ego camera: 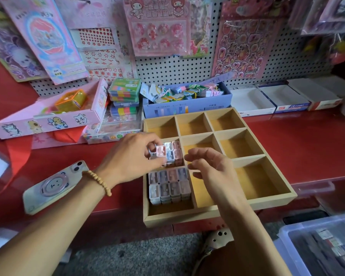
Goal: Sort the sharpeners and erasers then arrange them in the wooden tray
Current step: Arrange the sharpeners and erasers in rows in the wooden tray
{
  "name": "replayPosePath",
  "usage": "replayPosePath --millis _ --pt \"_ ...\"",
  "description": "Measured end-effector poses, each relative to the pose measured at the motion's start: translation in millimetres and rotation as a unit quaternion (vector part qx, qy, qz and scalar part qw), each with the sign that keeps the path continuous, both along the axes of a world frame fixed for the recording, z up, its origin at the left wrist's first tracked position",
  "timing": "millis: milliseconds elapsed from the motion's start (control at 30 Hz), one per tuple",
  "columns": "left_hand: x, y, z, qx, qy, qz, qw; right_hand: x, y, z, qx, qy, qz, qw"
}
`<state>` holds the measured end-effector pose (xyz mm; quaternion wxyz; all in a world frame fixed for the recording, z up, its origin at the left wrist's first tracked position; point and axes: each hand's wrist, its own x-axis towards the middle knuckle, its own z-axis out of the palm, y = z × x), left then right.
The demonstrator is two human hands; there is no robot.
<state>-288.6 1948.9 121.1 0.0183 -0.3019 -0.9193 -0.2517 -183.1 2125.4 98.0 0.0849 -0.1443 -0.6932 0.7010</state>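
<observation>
I have a pink sharpener (161, 151) pinched in the fingers of my left hand (135, 156), poised over the middle-left compartment of the wooden tray (219, 211), where a small block of sharpeners (173, 153) already stands against the right-hand divider. To do this well, I judge I should turn the piece so its blade face matches its neighbours, lower it straight down into the gap on the block's left, and press it flush without tipping the stack. My right hand (209, 166) hovers just beside that block, over the divider, fingers loosely curled and holding nothing, ready to steady the row. The front-left compartment holds a full packed grid of sharpeners (168, 185); the other compartments look bare. The tray sits on the red counter (307, 140).
</observation>
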Motion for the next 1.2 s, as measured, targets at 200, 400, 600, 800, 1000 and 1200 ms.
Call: replayPosePath --millis 200,400,600,800,1000,1200 --pt "-19.1 -14.3 -22.5 -0.053 -0.005 0.040 0.998 11.8 11.6 -1.7 0.042 0.000 -0.042 0.998" --pt "-25.4 -11.6 -32.0 -0.059 -0.029 0.050 0.997 15.7 16.1 -11.9 0.064 -0.009 -0.061 0.996" --pt "-28.3 -6.0 -28.3 -0.102 -0.023 0.056 0.993 15.1 16.2 -17.6 0.072 -0.001 -0.067 0.995" --pt "-29.4 -3.3 -26.4 -0.129 -0.013 0.042 0.991 14.0 18.2 -22.6 0.077 -0.001 -0.070 0.995" --pt "-30.3 -1.3 -28.2 -0.124 -0.005 0.039 0.992 15.1 18.4 -23.8 0.087 -0.001 -0.064 0.994" --pt "-31.0 -3.5 -25.8 -0.126 -0.013 0.025 0.992 16.2 18.3 -21.0 0.100 0.005 -0.066 0.993"
